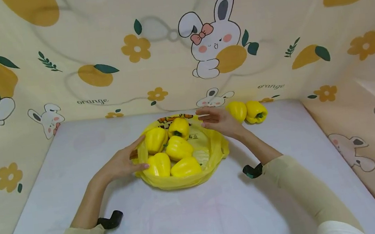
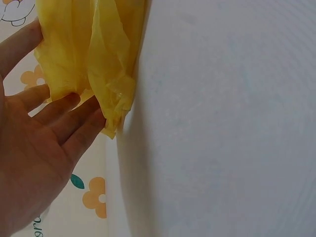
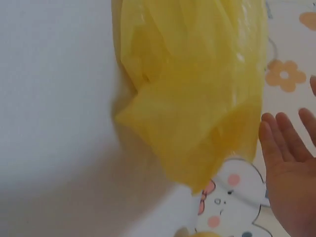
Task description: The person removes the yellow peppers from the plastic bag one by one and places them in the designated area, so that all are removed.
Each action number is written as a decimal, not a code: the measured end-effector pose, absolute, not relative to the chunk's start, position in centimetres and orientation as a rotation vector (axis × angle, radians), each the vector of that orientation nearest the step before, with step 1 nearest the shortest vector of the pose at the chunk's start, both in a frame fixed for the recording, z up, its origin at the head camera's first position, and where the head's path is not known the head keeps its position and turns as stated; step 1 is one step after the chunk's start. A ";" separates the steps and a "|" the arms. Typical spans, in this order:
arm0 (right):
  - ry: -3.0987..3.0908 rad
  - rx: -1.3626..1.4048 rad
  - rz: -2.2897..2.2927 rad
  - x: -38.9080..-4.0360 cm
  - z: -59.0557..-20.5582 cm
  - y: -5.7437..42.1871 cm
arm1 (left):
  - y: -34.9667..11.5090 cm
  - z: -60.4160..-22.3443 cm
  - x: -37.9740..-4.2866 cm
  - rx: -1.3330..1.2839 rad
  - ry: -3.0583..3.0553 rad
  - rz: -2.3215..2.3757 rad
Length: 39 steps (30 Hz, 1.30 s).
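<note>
A yellow plastic bag (image 1: 215, 148) lies wide-mouthed on the table, with several yellow bell peppers (image 1: 178, 147) inside. My left hand (image 1: 121, 163) loosely grips its left side: thumb and index finger reach over the rim, while the other fingers touch the outside. In the left wrist view, those fingers (image 2: 81, 121) rest against the crumpled plastic (image 2: 69, 49). Over the far right rim, my right hand (image 1: 220, 121) hovers with extended fingers, holding nothing. The right wrist view shows it (image 3: 291, 173) beside the bag's outer side (image 3: 197, 84), apparently apart from it.
Behind my right hand, two more yellow bell peppers (image 1: 256, 112) sit near the table's back edge. The white table (image 1: 172, 223) meets a patterned cloth (image 1: 168, 72) at the back and sides. Black devices (image 1: 110, 220) are strapped at both wrists.
</note>
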State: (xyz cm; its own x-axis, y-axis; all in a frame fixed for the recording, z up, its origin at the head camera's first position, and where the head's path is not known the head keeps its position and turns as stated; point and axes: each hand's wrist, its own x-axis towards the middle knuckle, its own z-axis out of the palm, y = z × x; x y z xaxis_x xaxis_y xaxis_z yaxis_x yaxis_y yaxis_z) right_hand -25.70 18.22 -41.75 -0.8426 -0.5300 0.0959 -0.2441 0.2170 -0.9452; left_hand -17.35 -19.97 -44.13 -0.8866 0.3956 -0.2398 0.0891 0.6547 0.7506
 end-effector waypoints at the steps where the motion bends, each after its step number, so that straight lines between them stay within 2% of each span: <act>1: 2.241 -0.724 -1.662 -25.6 -41.9 17.9 | -20.0 -44.2 -17.3 0.380 2.486 1.102; 13: 2.351 -0.630 -1.427 -25.5 -42.6 15.0 | -20.3 -44.1 -17.2 0.390 2.481 1.112; 39: 2.508 -0.433 -1.340 -25.8 -44.9 11.3 | -20.3 -44.1 -17.4 0.433 2.480 1.128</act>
State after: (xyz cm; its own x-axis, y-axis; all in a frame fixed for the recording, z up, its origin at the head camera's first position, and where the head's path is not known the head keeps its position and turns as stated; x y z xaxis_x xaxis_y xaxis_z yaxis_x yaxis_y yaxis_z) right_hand -25.76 11.29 -44.86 -0.9204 -0.3801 -0.0912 -0.1354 0.5289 -0.8378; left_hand -17.41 -20.25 -44.14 -0.8802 0.4246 -0.2122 0.1191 0.6303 0.7672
